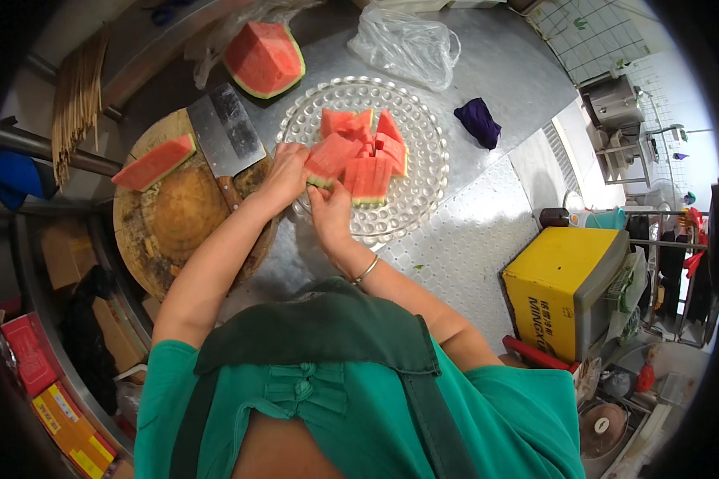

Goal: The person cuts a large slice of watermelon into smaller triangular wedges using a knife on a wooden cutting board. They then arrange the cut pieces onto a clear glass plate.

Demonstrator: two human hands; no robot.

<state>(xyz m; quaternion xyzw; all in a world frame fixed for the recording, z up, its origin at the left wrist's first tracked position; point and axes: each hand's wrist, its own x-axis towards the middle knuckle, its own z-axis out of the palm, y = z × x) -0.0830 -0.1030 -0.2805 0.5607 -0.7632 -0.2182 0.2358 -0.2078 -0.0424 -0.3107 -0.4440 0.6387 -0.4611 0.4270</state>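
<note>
Both my hands hold one group of watermelon slices (332, 157) at the left part of a round clear glass plate (422, 197). My left hand (286, 173) grips its left side, and my right hand (331, 209) pinches its rind from the near side. Several more cut watermelon pieces (368, 178) lie together in the plate's middle. Left of the plate, a cleaver (227, 132) rests partly on a round wooden chopping block (186, 209), its handle towards me. A watermelon wedge (156, 163) lies on the block. Beyond the cleaver sits a large watermelon chunk (265, 58).
A clear plastic bag (407, 45) lies behind the plate, and a dark purple cloth (479, 123) to its right, on the metal table (515, 66). Wooden sticks (81, 96) hang at the left. A yellow cabinet (551, 287) stands at the right.
</note>
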